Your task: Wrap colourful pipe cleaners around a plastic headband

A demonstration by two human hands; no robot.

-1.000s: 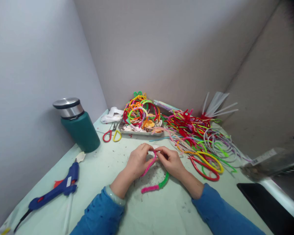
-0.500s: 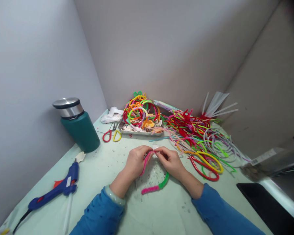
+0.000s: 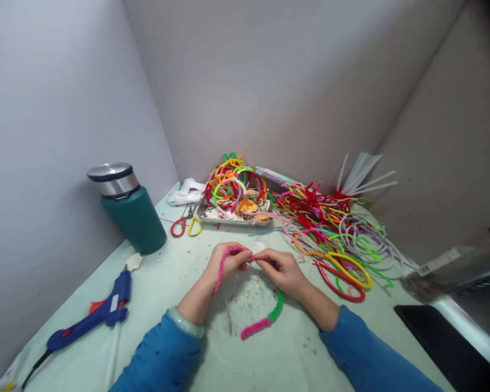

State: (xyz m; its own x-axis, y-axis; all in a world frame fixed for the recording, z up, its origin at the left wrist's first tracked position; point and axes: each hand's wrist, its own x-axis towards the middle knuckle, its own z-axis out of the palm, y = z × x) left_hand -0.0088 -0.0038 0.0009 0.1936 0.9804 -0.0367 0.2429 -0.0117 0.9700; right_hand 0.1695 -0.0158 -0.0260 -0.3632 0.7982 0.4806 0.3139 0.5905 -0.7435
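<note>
Pinching pink pipe cleaner (image 3: 220, 270), left hand (image 3: 230, 264), right hand (image 3: 283, 269), end obscured

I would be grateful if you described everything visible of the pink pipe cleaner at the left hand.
The pink pipe cleaner is a thin, bright pink strand that looks soft and fuzzy. Bent into an arch, it curves from beside the left wrist up over the back of the left hand to the fingertips, where that hand and the right hand pinch it above the pale green table. The fingers hide its pinched end, so whether it joins anything cannot be told.
</note>
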